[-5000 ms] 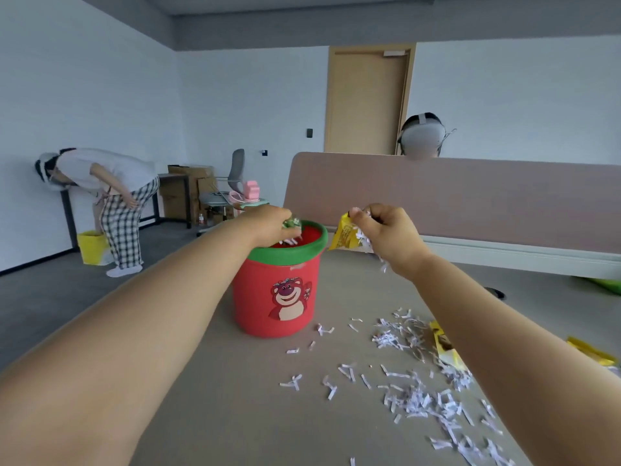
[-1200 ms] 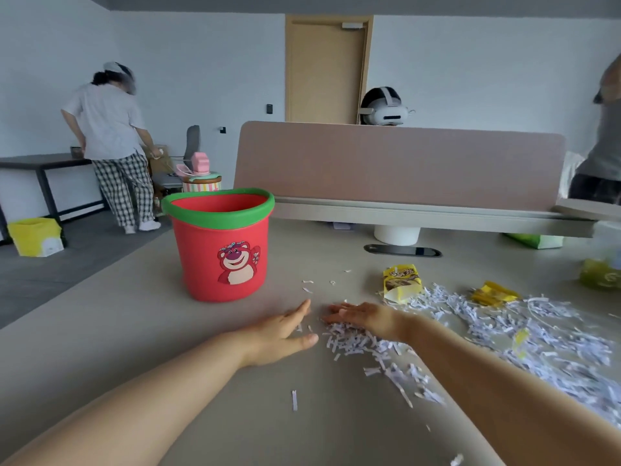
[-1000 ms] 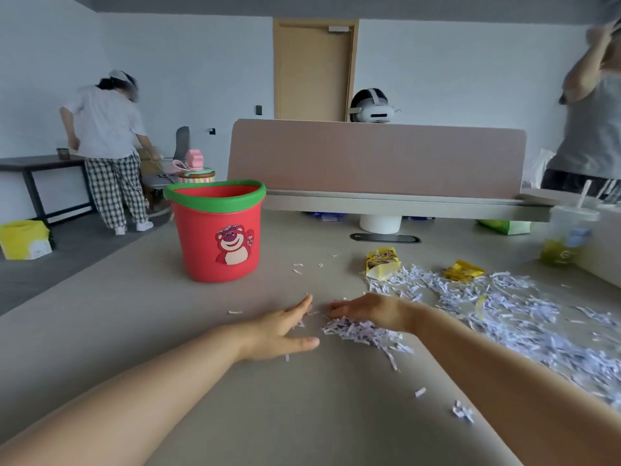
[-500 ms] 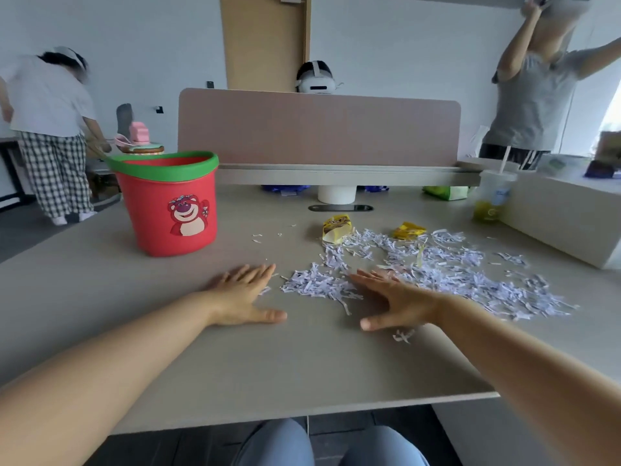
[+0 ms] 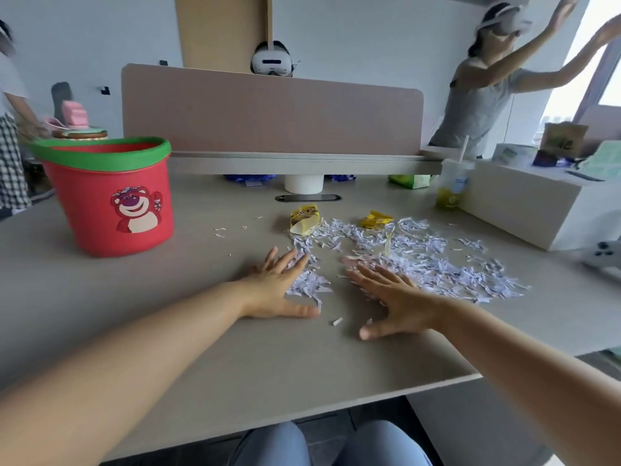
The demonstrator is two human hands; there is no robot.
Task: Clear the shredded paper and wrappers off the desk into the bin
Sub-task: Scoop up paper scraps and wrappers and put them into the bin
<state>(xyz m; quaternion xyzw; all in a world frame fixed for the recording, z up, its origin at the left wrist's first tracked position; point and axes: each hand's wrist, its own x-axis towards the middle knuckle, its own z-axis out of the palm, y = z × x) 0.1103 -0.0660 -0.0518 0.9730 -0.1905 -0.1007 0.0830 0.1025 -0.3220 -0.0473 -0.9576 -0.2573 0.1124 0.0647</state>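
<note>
Paper shreds (image 5: 413,260) lie in a wide white drift across the right half of the desk (image 5: 168,297), with a smaller clump (image 5: 307,284) pulled off on its left edge. From my remote seat I see both hands flat on the desk on either side of that clump. My left hand (image 5: 277,290) has its fingers spread and released, palm down, fingertips resting on the near shreds, thumb stretched out along the desk. My right hand (image 5: 393,302) is likewise splayed and empty, its fingertips touching the edge of the big drift, thumb pointing back toward me. Neither hand grasps anything.

Two wrappers sit at the far rim of the drift: a yellow and brown one (image 5: 304,220), standing half crumpled with dark lettering I cannot read, and a flatter yellow one (image 5: 375,219) just to its right. A few stray shreds (image 5: 221,232) are scattered toward the bin.

Well to the left stands the bin (image 5: 111,196), a red bucket with a green rim and a pink bear sticker on its front; no writing shows on it. At the right a drink cup (image 5: 452,188) with a straw and a blurred label stands against a white box (image 5: 524,203). Behind runs a brown divider panel (image 5: 272,112). Blue trouser knees (image 5: 329,445) show under the desk edge.
</note>
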